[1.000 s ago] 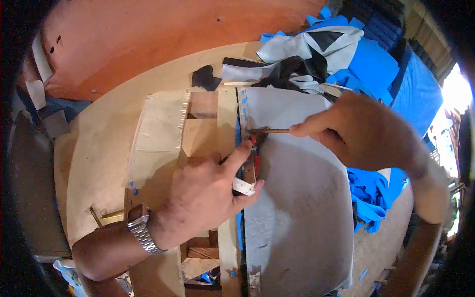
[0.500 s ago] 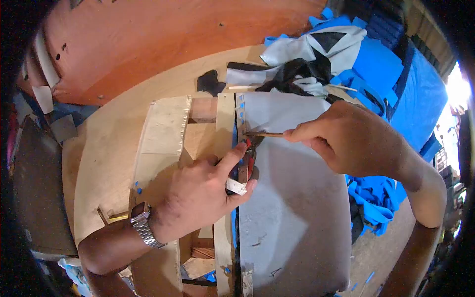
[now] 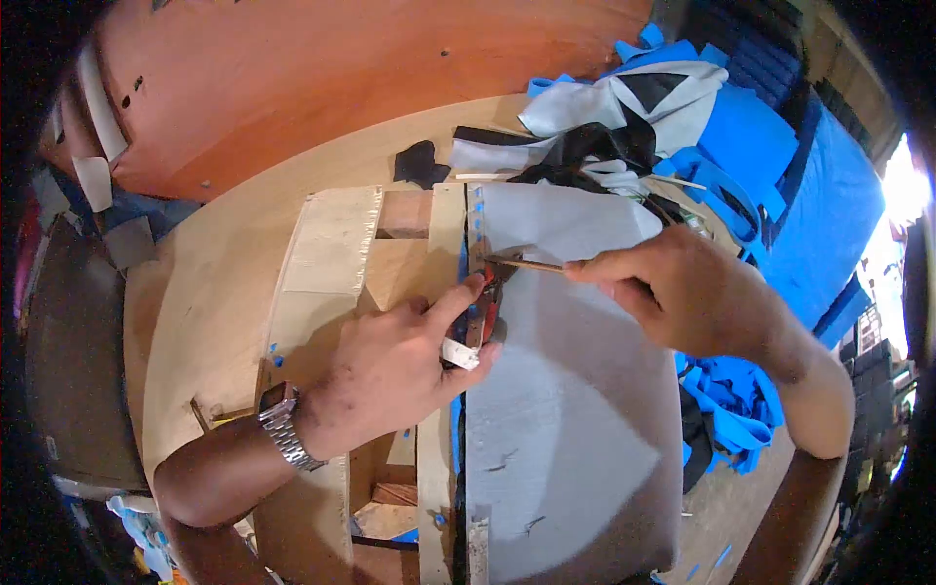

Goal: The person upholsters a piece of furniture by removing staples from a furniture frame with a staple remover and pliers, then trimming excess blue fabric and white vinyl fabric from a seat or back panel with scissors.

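— On the round plywood table (image 3: 224,292), what's there?
— Grey padded panel (image 3: 575,429) against a rough wood frame (image 3: 322,253). The left hand (image 3: 390,366) clamps red-handled pliers (image 3: 485,307) at their seam, thumb bracing, likely for steadiness. The right hand (image 3: 682,292) pinches a thin brown rod (image 3: 522,262), tip meeting the pliers.

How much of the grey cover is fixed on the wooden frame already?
Done: the grey cover lies smooth over one side of the wooden frame, with blue bits along its upper edge. In hand: the left hand grips a red-handled tool at the seam and the right hand holds a thin stick there. Left, probably: the seam below the hands; how firmly it is fixed cannot be told.
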The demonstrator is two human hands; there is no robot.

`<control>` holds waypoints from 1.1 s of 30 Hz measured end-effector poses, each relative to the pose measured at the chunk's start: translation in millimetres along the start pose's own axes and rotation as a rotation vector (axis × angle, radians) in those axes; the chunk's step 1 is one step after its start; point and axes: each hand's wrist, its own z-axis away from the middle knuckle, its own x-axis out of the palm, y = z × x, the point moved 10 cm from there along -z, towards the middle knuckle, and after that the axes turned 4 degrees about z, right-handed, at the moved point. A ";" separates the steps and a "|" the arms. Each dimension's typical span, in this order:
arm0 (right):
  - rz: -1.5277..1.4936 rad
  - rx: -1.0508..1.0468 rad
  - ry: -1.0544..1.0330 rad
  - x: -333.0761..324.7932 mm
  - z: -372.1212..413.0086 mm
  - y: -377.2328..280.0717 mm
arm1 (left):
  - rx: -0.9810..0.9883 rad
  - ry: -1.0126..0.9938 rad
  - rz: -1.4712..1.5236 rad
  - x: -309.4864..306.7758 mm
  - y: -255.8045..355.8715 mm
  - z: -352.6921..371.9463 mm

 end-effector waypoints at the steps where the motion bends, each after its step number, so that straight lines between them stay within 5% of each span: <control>1: 0.027 0.006 -0.054 -5.2 -7.4 -0.8 | 0.003 -0.007 -0.019 -1.8 1.1 -0.8; 6: -0.119 0.011 -0.044 6.5 -10.8 11.0 | 0.046 0.028 0.008 -2.1 1.2 -3.9; 8: -0.244 0.212 0.060 42.9 16.1 36.8 | 0.063 0.022 0.046 -0.3 3.0 -4.9; 9: -0.119 -0.013 0.278 34.5 16.6 14.6 | 0.064 0.027 0.038 -0.4 3.3 -6.0; 13: -0.256 0.167 0.111 32.2 16.8 24.3 | 0.048 0.013 0.009 -1.5 3.9 -3.1; 19: 0.014 0.077 -0.057 3.4 -8.3 4.3 | 0.055 0.032 0.007 -4.0 3.2 -1.7; 33: 0.098 0.074 -0.176 -8.2 -29.3 -14.9 | 0.044 0.044 0.019 -4.9 2.4 -3.5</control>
